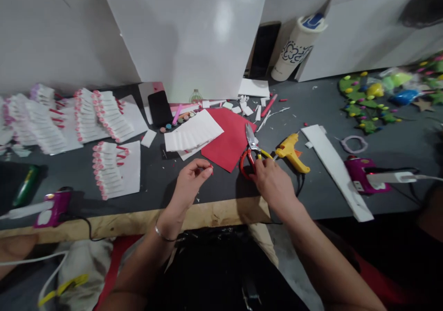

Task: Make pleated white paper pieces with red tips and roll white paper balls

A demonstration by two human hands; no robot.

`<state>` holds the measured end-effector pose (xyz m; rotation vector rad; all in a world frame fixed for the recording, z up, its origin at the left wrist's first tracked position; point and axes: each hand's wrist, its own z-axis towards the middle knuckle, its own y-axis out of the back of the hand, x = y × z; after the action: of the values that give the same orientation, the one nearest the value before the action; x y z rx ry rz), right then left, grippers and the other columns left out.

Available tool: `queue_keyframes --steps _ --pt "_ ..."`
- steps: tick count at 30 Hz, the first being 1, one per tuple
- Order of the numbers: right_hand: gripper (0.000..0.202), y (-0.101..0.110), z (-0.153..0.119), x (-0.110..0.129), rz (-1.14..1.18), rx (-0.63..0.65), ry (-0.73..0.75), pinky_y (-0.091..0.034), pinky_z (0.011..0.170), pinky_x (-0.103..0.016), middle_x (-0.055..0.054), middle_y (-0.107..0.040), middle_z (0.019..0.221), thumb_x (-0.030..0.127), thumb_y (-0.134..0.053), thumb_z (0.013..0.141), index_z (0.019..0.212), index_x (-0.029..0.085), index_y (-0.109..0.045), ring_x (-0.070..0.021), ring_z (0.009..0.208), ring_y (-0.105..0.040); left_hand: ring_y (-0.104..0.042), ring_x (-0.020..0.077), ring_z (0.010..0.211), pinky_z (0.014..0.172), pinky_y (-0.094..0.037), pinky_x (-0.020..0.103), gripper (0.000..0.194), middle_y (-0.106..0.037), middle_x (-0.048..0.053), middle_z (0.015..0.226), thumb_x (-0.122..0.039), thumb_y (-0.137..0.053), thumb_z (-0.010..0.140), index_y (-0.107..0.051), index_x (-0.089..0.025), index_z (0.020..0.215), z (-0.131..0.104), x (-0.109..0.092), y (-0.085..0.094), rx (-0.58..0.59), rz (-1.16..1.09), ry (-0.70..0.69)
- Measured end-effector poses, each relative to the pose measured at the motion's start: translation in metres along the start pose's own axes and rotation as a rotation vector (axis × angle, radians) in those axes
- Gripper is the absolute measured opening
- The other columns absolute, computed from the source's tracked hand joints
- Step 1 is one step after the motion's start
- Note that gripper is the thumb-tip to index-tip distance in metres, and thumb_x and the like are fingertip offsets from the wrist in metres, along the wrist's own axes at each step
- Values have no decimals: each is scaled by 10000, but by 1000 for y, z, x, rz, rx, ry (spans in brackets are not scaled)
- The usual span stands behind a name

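My left hand [194, 181] is closed in a pinch on a small red piece [211, 167], too small to make out well. My right hand [275, 182] has its fingers curled at the handles of the scissors [251, 138], one loop red and the other yellow. The scissors' blades lie over a sheet of red paper [226, 138], pointing away from me. Overlapping its left side is a stack of white folded pieces [194, 133]. Just right of my right hand lies a yellow glue gun [293, 152].
White pleated pieces with pink-red edges [116, 168] lie at left. A phone [159, 108], paper scraps [245, 105], a white tumbler [292, 52], a white strip [335, 170], purple power sockets [365, 175] and green felt tree shapes [363, 101] are around. The wooden table edge [221, 213] is nearest me.
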<state>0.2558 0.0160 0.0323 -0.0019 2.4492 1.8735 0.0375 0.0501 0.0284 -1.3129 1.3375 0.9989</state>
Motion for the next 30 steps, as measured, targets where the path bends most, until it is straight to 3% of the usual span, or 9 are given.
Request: queue_keyframes --steps 3,7,13,16,19,23,26,30 --pt "177 5 -4 -6 -67 57 -5 -418 595 -279 -155 -664 995 262 -521 964 1075 133 -571 -257 894 -659 -582 133 764 722 -467 256 91 -671 13 812 -271 -737 721 -700 -204 768 -6 5 5 -15 40 28" --pt "159 11 1 -5 -103 39 -46 -415 590 -276 -165 -675 984 204 -482 963 1084 122 -542 -266 915 -672 -577 129 750 715 -459 252 86 -673 9 803 -270 -729 727 -702 -202 772 -9 13 7 -4 75 48" --pt "191 4 22 2 8 -16 -113 -392 532 -282 -191 -678 923 179 -519 895 1071 106 -528 -247 719 -676 -588 141 753 722 -477 271 105 -673 16 802 -291 -720 733 -693 -198 774 -8 11 5 11 90 34" --pt "180 -10 28 -13 258 -156 -108 -396 528 -281 -129 -673 812 200 -562 824 991 146 -519 -228 659 -648 -597 142 758 726 -487 273 107 -681 16 807 -292 -727 724 -694 -202 772 -7 10 6 5 68 32" --pt "242 -20 29 -32 666 -256 -129 -424 532 -266 -45 -651 742 338 -630 775 920 208 -485 -187 622 -618 -605 143 755 728 -497 277 120 -690 19 810 -299 -730 721 -698 -197 778 -5 10 8 1 54 40" --pt "538 -19 27 -47 1182 -198 -136 -428 476 -247 -29 -666 810 558 -694 703 1063 215 -488 -136 559 -565 -612 140 748 733 -500 276 132 -693 16 790 -299 -736 720 -705 -189 786 -1 6 10 -23 40 45" --pt "718 -12 25 -47 1332 -109 -31 -440 479 -255 -6 -640 806 579 -721 700 1268 214 -475 -136 577 -562 -612 139 740 723 -494 272 135 -694 13 769 -306 -744 722 -704 -188 772 1 2 11 -46 49 40" --pt "616 -6 18 -43 1369 -31 168 -447 507 -272 27 -571 738 531 -665 808 1310 222 -486 -140 590 -539 -627 142 752 734 -490 273 120 -714 23 783 -305 -734 754 -709 -191 781 1 -3 14 -32 91 25"
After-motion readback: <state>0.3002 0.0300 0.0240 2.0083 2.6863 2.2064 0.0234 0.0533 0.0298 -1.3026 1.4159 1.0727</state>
